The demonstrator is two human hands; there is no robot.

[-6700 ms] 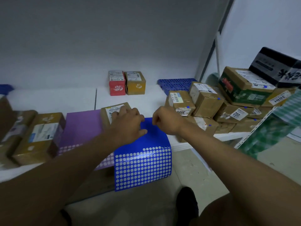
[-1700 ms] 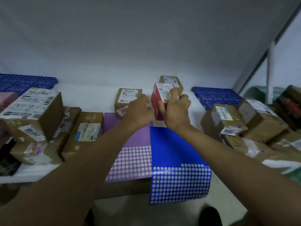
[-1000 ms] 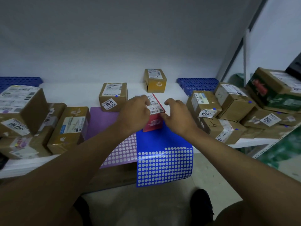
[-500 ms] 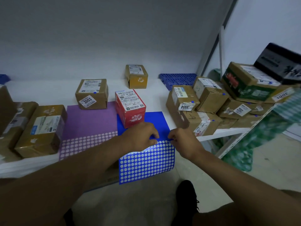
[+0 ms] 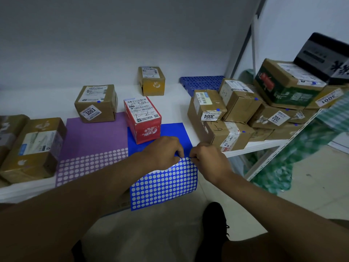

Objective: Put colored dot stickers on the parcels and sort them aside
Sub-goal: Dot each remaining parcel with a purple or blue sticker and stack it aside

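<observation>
Stickers on the blue sheet [image 5: 164,184] are what we are working at: the sheet lies at the near edge of the desk [image 5: 170,103], its dotted lower half drooping over the edge toward the floor. Our left hand [image 5: 163,152] rests curled on the sheet at the top row of dots, and our right hand [image 5: 208,159] sits just beside it, fingers curled with the tips at the sheet's right edge; we think it is pinching 1 dot, though the dot itself is too small to see. The red parcel [image 5: 142,121] stands upright just beyond our hands, its near end on the blue sheet, with a white label on top.

We judge a dot to be almost weightless, limp and sticky, best lifted by its rim with a fingernail while the other hand pins the thin, floppy sheet. The red parcel looks like light, stiff cardboard, easy to take by its 2 long sides. A purple sheet [image 5: 90,144] lies to the left, and brown parcels [image 5: 224,120] are piled at right.
</observation>
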